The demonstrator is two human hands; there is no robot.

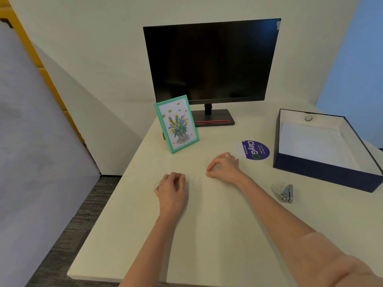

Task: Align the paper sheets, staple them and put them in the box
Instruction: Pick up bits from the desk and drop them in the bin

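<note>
On the counter (207,235), with paper (313,141) already in the box (323,172), we should pinch stray staples (197,178) gently, right hand (224,165) fingertips nearly closed, left hand (172,188) loosely curled, empty.

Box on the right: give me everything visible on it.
The box is an open, lidless rectangular tray with dark navy outer walls and a white lining, apparently rigid card. It sits flat on the table at the right, partly cut off by the frame edge. White paper sheets lie inside on its floor, and a small round fitting shows on the far inner wall. The stapler lies just in front, apart from it. Neither hand touches it.
</note>
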